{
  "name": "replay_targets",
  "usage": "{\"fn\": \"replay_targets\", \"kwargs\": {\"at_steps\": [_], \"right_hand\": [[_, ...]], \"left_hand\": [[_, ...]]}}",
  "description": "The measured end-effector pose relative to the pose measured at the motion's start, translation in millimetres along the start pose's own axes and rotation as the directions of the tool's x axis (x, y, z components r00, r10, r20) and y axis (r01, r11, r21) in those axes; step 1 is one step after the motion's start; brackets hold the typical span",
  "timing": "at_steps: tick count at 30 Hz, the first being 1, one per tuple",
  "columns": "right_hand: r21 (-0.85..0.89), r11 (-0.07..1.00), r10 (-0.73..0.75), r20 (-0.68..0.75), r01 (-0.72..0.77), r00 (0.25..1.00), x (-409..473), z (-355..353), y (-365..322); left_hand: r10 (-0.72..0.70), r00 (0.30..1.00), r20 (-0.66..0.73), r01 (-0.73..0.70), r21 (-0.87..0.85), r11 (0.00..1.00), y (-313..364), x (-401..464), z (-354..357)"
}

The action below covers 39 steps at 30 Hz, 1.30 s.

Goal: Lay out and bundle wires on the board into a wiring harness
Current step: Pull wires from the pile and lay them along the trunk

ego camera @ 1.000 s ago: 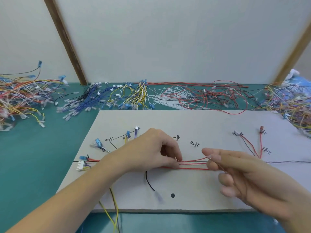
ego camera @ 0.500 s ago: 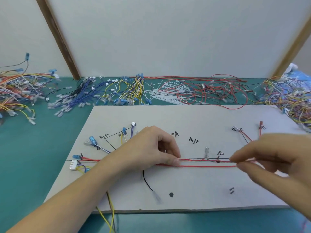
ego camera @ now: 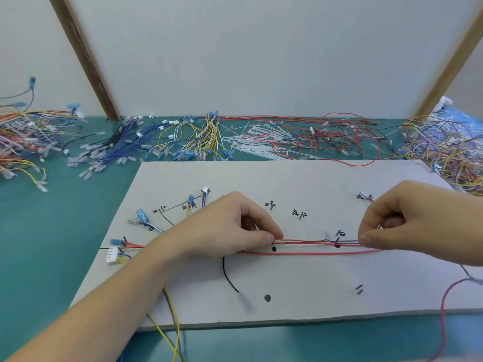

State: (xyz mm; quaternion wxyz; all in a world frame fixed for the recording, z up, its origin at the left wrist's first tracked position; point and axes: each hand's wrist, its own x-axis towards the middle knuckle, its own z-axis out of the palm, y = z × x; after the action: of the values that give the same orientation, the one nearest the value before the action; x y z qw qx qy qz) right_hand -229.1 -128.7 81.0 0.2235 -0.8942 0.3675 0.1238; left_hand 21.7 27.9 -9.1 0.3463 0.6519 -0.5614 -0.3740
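We see the board [ego camera: 300, 178], a pale grey sheet, lying flat on the green tabletop [ego camera: 52, 244], with handwritten labels and black dots marked on it. A run of red wires [ego camera: 308, 247] stretches left to right across the middle of the board, between our two hands.

Left hand [ego camera: 230, 228]: fingers curled, thumb and forefinger pinching the left end of the exposed red run, knuckles up, wrist resting over the board. Right hand [ego camera: 400, 220]: fingers curled likewise, thumb and forefinger pinching the same run at its right end. One lower red strand [ego camera: 313, 253] lies just below the pinched ones and passes under both hands.

At the board's left edge we note a white connector [ego camera: 111, 258] with yellow and purple leads, and blue terminals [ego camera: 142, 215] nearby. A black wire [ego camera: 227, 275] curves down from under the left hand toward the near edge. Yellow wires [ego camera: 172, 327] hang off the near edge of the board by the left forearm. A red-purple wire [ego camera: 444, 309] loops off the board at lower right.

Behind the board, along the wall: loose piles of blue wires [ego camera: 112, 150], yellow wires at centre, white cable ties [ego camera: 251, 142] and red wires [ego camera: 326, 137]. Mixed bundles lie at far left [ego camera: 23, 134] and far right [ego camera: 452, 150].
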Motion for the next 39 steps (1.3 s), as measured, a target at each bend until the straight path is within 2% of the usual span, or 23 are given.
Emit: {"fn": "replay_targets", "kwargs": {"at_steps": [8,13,19,24,29,34,39], "right_hand": [[0.067,0.998,0.0,-0.006,0.0,1.0,5.8,-1.7,0.5],[-0.073,0.997,0.01,-0.023,-0.012,1.0,28.8,-18.7,-19.0],[-0.119,0.982,0.158,0.118,-0.144,0.98,88.1,-25.3,-36.6],[-0.069,0.98,0.196,0.181,-0.187,0.964,120.1,-18.8,-40.9],[-0.144,0.973,0.21,0.227,-0.18,0.951,131.7,-8.7,-53.1],[-0.234,0.969,0.12,0.138,-0.086,0.983,127.3,-5.0,-71.5],[-0.286,0.956,-0.067,0.007,0.066,0.998,109.3,12.4,-89.2]], "left_hand": [[0.025,0.998,-0.056,-0.02,0.085,0.996,2.7,1.6,8.0],[0.125,0.989,-0.074,-0.106,0.224,0.969,4.1,-0.1,12.9],[0.203,0.979,0.024,-0.193,0.422,0.886,8.2,-1.1,18.8],[0.223,0.974,0.035,-0.214,0.465,0.859,10.9,-0.3,18.3],[0.21,0.976,0.049,-0.203,0.539,0.817,10.8,-0.3,19.4],[0.183,0.982,0.048,-0.179,0.549,0.816,10.8,-0.1,18.8],[0.169,0.985,0.041,-0.166,0.526,0.834,9.4,0.2,18.9]]}}
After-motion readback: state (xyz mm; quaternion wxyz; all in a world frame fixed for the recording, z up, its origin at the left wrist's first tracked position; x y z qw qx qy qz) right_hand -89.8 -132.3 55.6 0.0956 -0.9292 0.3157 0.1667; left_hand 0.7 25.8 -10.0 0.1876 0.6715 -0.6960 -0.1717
